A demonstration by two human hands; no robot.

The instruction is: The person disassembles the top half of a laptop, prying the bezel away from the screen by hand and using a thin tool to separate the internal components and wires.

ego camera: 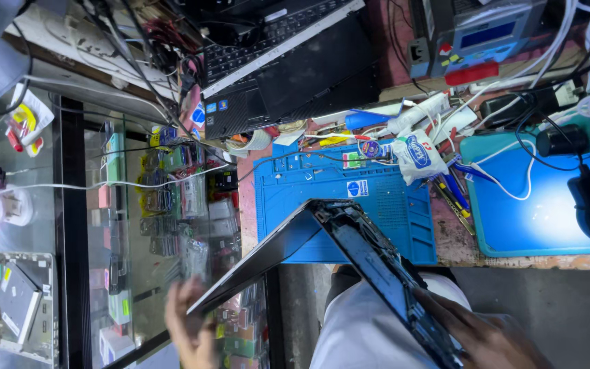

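Black and stripped of its covers, an opened laptop (349,253) rests on the person's lap before a blue work mat (377,198); the left hand (189,331) pinches the lid's edge, the right hand (486,335) grips the exposed base, reassembly apparently unfinished.

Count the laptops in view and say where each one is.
2. A half-open black laptop with a stripped base is held between the left hand and right hand; a closed-looking black laptop lies behind the blue work mat. Others may be hidden.
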